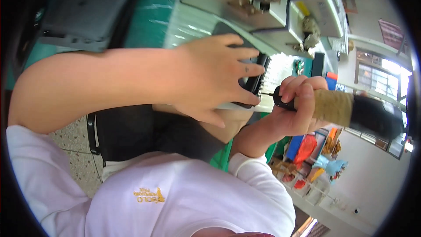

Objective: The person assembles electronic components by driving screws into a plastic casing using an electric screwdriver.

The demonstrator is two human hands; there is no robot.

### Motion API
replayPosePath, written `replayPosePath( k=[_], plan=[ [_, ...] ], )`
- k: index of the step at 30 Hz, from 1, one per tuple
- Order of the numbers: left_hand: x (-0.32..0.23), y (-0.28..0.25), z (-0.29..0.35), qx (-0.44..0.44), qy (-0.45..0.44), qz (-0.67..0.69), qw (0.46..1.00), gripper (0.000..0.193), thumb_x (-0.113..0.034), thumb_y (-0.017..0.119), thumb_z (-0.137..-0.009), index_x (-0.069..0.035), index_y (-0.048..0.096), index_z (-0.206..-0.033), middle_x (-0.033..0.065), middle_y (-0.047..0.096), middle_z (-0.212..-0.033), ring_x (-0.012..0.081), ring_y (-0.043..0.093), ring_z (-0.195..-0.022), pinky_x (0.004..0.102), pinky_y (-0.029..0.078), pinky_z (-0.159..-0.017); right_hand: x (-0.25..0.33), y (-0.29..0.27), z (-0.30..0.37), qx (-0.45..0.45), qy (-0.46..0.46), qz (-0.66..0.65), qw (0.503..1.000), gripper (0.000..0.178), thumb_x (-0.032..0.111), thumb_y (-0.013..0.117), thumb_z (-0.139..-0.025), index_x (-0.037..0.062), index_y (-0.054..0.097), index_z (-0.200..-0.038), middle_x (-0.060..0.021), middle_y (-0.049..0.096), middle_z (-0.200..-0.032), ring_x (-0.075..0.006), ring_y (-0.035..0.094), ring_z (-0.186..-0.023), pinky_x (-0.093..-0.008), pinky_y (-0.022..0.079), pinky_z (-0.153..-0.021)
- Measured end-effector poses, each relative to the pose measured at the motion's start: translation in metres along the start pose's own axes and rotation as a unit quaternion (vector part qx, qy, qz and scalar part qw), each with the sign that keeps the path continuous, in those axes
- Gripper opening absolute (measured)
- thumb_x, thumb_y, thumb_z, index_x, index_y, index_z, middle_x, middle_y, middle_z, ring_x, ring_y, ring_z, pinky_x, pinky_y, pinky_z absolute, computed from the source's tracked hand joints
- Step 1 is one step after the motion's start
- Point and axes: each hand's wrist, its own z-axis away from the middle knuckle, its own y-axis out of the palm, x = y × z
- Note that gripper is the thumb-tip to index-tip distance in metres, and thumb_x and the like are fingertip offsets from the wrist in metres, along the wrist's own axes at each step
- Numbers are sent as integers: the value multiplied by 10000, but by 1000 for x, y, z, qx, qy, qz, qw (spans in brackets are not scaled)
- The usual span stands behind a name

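My left hand (223, 70) lies with fingers spread over a black plastic part (252, 84) on the bench, its fingertips at the part's edge. Much of that part is hidden beneath the hand. An electric screwdriver (335, 105), its grip wrapped in tan tape, is clasped in my right hand (300, 101). The tool lies nearly sideways in the picture. Its thin bit (266, 94) points at the edge of the black part, close to my left fingertips; whether it touches a screw is too small to tell.
A large dark flat panel (90, 4) lies on the green bench top (151, 11) at upper left. White machine housings with metal fixtures (258, 6) stand beyond my left hand. Red bags (305, 149) and other goods fill shelving at right. Below the bench is a black seat (123, 131).
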Motion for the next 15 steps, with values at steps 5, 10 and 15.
replayPosePath(
  k=[5,10,15],
  plan=[
    [-3,0,9,-17,10,-35,999,602,-546,685,-784,-317,596,-1334,155,452,-1477,373,410,-1365,517,309,-1112,21,16,-38,-183,75,-40,979,271,-42,574,-807,-15,449,-1046,-103,523,-693,-167,491,-481,-315,444,-458],
    [-1,0,7,-21,27,-48,998,621,-568,623,-828,-296,562,-1383,157,451,-1481,358,407,-1367,485,293,-1122,32,48,-87,-280,-165,-111,939,130,56,565,-887,34,505,-773,-88,520,-645,-149,479,-575,-301,426,-549],
    [-1,-4,6,-5,29,-52,998,620,-564,623,-830,-293,561,-1384,159,445,-1483,352,392,-1374,488,286,-1126,-2,80,-117,-232,-263,87,933,361,-35,615,-838,3,400,-1125,-161,592,-728,-182,529,-506,-297,479,-499]
  ],
)
